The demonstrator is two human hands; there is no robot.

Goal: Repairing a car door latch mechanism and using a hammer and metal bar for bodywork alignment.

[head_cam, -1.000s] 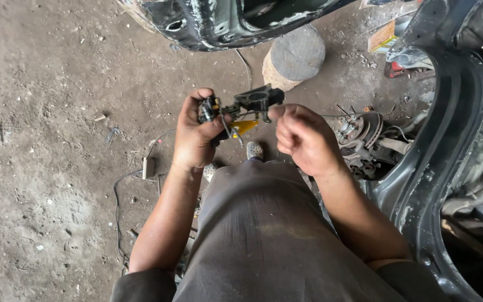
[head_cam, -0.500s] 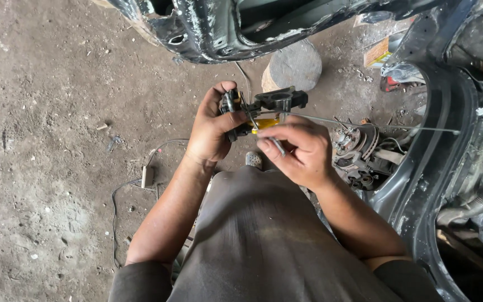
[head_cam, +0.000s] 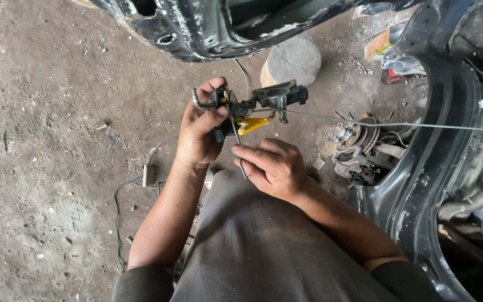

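My left hand [head_cam: 199, 130] grips a black metal latch mechanism [head_cam: 264, 99] with a yellow plastic piece [head_cam: 251, 123], held up in front of me. A long thin metal rod [head_cam: 398, 124] runs from the mechanism out to the right, toward the dark car body. My right hand [head_cam: 272, 166] sits just below the mechanism and pinches a short thin rod [head_cam: 237, 146] that hangs down from it. Both forearms reach out over my lap in grey trousers [head_cam: 269, 251].
A dark car body panel [head_cam: 208, 28] spans the top and a wheel arch [head_cam: 431, 168] curves down the right. A brake hub [head_cam: 359, 151] lies on the dirt floor near a round wood block [head_cam: 294, 60]. A wire with a small box [head_cam: 148, 174] lies at the left.
My right hand dropped from beside the mechanism to below it, and now pinches the short rod. The long thin rod now shows stretched out to the right.
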